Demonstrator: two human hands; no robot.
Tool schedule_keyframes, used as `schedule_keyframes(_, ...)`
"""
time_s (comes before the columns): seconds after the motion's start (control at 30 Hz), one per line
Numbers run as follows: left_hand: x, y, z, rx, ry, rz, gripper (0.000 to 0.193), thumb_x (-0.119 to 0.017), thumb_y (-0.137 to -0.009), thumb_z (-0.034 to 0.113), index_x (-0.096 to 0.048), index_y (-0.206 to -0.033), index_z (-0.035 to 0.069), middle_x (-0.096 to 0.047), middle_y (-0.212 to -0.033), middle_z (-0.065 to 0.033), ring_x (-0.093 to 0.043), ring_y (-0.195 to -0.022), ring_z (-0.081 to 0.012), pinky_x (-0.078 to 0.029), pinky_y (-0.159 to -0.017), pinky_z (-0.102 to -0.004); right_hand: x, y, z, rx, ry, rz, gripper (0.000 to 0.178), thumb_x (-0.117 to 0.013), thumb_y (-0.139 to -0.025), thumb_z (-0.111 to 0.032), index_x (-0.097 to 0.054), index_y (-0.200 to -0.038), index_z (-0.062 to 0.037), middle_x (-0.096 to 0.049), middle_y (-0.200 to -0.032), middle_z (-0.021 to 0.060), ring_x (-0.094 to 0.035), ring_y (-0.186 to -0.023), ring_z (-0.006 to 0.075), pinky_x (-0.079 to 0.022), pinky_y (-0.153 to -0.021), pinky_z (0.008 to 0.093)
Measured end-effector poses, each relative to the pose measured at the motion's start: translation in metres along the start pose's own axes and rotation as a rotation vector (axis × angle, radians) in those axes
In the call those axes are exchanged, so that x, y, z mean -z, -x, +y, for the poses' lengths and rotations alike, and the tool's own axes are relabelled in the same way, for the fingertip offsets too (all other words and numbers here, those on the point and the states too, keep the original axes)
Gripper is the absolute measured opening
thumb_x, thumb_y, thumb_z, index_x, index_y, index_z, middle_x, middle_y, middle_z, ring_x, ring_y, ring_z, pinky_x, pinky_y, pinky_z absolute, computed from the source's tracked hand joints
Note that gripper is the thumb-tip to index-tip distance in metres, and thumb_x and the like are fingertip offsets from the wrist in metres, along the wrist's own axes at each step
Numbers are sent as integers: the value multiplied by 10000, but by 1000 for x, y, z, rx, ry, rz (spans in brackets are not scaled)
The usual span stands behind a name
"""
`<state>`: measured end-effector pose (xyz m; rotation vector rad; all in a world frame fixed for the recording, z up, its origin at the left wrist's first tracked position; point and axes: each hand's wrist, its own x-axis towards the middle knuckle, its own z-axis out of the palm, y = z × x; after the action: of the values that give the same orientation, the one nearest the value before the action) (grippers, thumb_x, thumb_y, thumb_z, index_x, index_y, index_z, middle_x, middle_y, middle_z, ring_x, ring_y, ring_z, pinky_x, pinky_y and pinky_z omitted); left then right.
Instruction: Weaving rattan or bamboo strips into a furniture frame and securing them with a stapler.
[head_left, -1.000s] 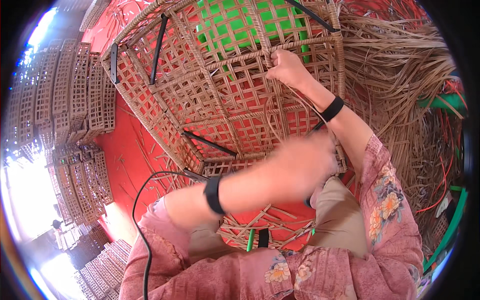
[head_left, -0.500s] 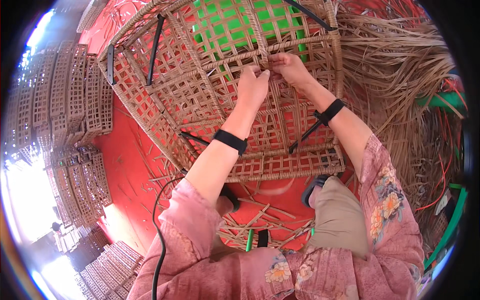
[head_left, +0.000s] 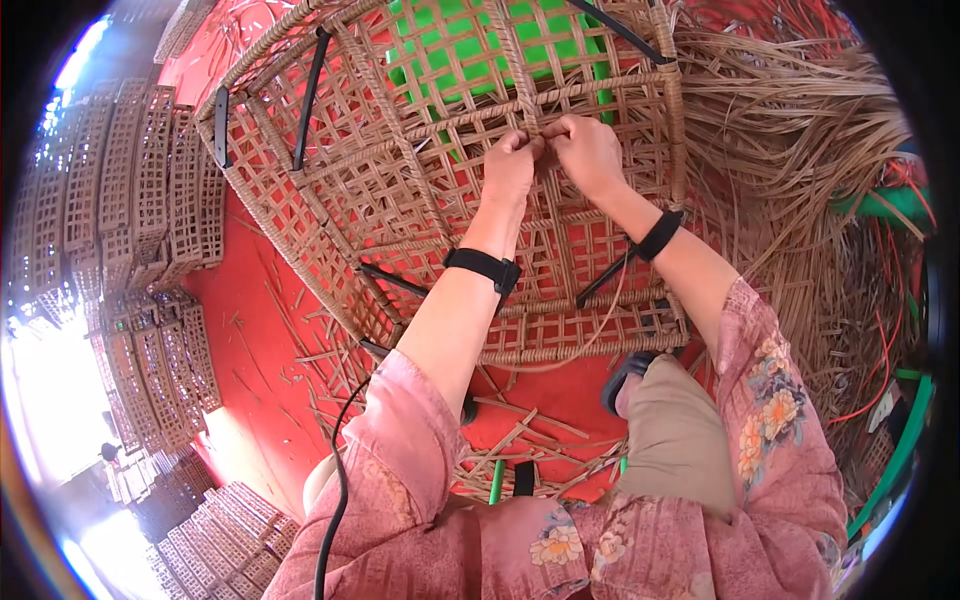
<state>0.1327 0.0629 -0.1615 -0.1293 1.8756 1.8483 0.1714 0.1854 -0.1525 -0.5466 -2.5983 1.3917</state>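
Note:
A large basket-like panel [head_left: 470, 225] of brown open weave, with wrapped ribs and black metal bars, lies tilted before me. My left hand [head_left: 511, 168] is closed in a pinch at the wrapped middle rib, just below a crosswise rib. Beside it my right hand [head_left: 586, 155] is also closed, its thumb and forefinger almost meeting the left fingertips. Both pinch a thin brown weaving strip there; its end is hidden by the fingers. A loose length of strip [head_left: 606, 318] hangs in a curve below my right wrist and over the panel's near edge.
Bundles of long brown strips [head_left: 790, 110] spread at the right. Stacks of woven panels [head_left: 140, 190] stand at the left. A green plastic stool [head_left: 470, 55] shows through the far weave. Cut scraps [head_left: 530, 430] litter the red floor [head_left: 245, 330] near my feet.
Both hands have come together slightly nearer to me along the middle rib, the right fingers curling in. My left forearm has shifted right, and the loose strip now shows below my right wrist.

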Motion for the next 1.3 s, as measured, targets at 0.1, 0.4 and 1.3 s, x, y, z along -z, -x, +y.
schedule_keyframes(0.1,-2,3,3,-9,38,-1,83,-622,-862,128,-604,-831,53,-514,-665,50,-452,-579,-54,-360,-538,-199,-3,7,0,239,162,172,161,-559,-773,-113,-691,-847,-57,-661,-871,161,-627,-812,357,-493,-735,433)
schedule_keyframes(0.4,0,7,4,41,105,-18,102,-614,-868,134,-648,-872,38,-556,-700,33,-496,-597,-51,-378,-528,-203,-12,3,1,60,65,63,192,-538,-773,-79,-681,-889,-22,-650,-957,193,-628,-850,363,-499,-761,420)
schedule_keyframes(1.3,-27,212,74,-399,-1150,-1118,188,-535,-799,122,-549,-890,-42,-570,-801,-221,-594,-761,-390,-498,-656,-459,0,3,-10,96,50,-181,459,-666,-740,-172,-498,-1083,83,-607,-919,300,-598,-917,425,-461,-805,459)
